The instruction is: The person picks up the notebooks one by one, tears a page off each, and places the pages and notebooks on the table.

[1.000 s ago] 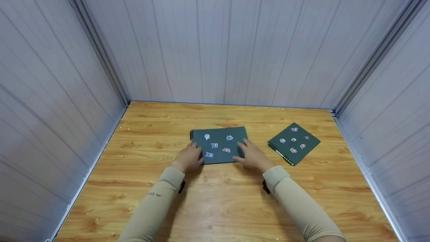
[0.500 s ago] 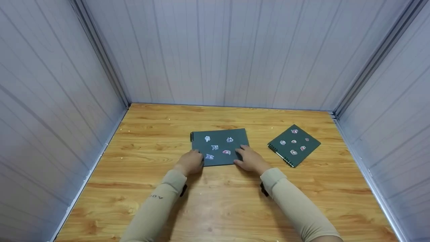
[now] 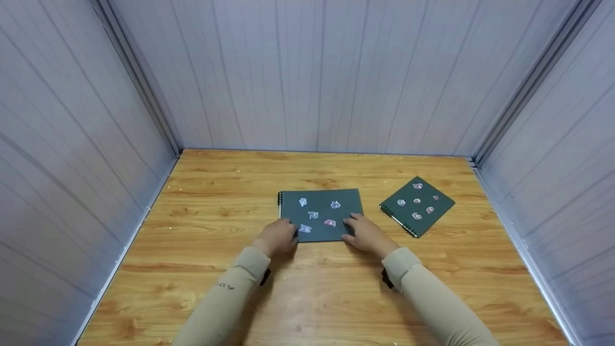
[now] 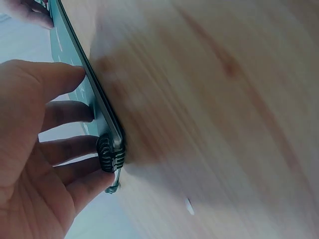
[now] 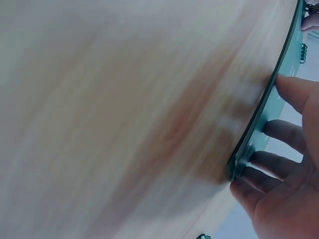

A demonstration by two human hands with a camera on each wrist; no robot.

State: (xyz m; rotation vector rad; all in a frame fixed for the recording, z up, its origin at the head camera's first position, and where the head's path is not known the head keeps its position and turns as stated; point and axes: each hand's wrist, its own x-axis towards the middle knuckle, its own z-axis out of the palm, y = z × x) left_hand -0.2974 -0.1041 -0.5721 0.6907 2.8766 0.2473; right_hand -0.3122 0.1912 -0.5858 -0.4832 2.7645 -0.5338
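A dark green spiral notebook [image 3: 322,214] with several stickers on its cover lies flat on the wooden table, coil binding on its left side. My left hand [image 3: 278,236] rests on its near left corner. In the left wrist view that hand's fingers [image 4: 70,147] touch the cover and the black coil [image 4: 107,154], with the thumb at the near edge. On the near right corner is my right hand [image 3: 366,234]. The right wrist view shows its thumb and fingers [image 5: 276,164] touching the cover and the corner, loosely bent. The notebook's underside is hidden.
A second green spiral notebook [image 3: 417,206] with stickers lies turned at an angle to the right, apart from the first. Pale panel walls [image 3: 298,77] enclose the wooden table [image 3: 317,298] at the back and both sides. Small white specks dot the tabletop.
Both hands have settled lower onto the notebook's near corners. The notebook has shifted slightly right, closer to the second one, and its edges have straightened a little.
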